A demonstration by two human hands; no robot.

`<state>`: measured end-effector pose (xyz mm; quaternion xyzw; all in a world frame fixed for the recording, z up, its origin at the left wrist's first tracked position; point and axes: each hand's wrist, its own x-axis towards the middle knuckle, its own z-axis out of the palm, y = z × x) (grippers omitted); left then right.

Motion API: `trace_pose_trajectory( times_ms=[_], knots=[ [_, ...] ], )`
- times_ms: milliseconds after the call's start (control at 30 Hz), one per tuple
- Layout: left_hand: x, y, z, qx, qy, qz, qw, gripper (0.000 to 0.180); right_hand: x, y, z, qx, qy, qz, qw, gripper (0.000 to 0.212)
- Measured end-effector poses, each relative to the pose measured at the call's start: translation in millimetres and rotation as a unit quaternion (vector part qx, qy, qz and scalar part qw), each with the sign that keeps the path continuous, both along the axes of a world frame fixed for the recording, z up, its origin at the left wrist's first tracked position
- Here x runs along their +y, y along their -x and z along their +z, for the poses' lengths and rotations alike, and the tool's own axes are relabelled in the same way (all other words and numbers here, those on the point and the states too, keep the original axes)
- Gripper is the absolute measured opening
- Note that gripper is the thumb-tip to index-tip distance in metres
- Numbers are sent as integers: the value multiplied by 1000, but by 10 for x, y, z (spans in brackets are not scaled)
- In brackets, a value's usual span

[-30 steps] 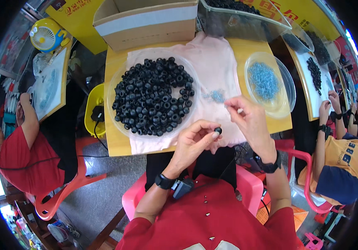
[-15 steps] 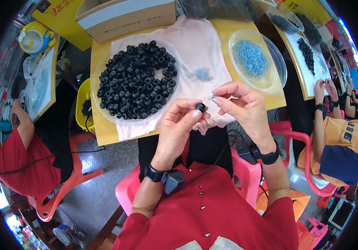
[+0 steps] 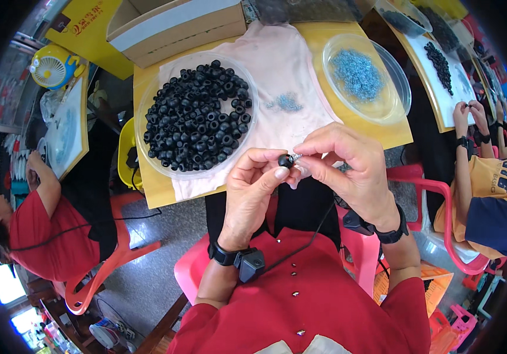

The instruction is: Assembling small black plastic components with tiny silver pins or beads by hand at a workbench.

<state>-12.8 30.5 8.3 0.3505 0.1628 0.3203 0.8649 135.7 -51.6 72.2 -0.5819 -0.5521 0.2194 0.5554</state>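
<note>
Between the thumb and fingers of my left hand [image 3: 255, 182] is a black, bead-like ball [image 3: 285, 160] with a hole. My right hand [image 3: 348, 162] pinches a small silvery metal spring [image 3: 295, 156], which meets the ball's right side; whether its end sits inside the hole is too small to tell. A round clear tray [image 3: 142, 144] holds many similar black balls [image 3: 197, 118] to the left of my hands. Past my fingers, a small heap of silvery springs [image 3: 289, 102] lies on a pale pink cloth [image 3: 271, 56].
A clear plastic tub [image 3: 331, 91] of silvery-blue small parts [image 3: 357, 74] stands at the right of the yellow table [image 3: 392, 133]. A cardboard box [image 3: 177, 35] stands at the back left. People work at tables on both sides. A yellow bin [image 3: 127, 153] is left of the table.
The spring in my right hand has moved left and down to meet the black ball; before, a gap lay between them. My left hand still holds the ball.
</note>
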Motion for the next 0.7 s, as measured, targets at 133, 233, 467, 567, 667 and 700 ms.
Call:
trace_pose_trajectory(
  times_ms=[133,233,467,567,667,700],
  knots=[
    [-13,10,-12,0,-9,5,1000,18,-1,32,-38,-48,-4,-10,999,15],
    [-14,7,-8,6,-6,2,1000,18,6,46,-50,-43,2,-17,999,16],
    [-10,-8,-38,9,4,6,1000,19,31,32,-105,-55,1,-33,998,18],
    [-12,-13,-29,19,-2,11,1000,19,25,36,-123,-63,8,-32,997,18],
    [-4,-16,-41,12,2,10,1000,18,16,33,-126,-40,25,-32,998,19],
    [-1,-20,-46,10,9,5,1000,18,15,28,-124,-20,33,-35,999,20]
  ],
)
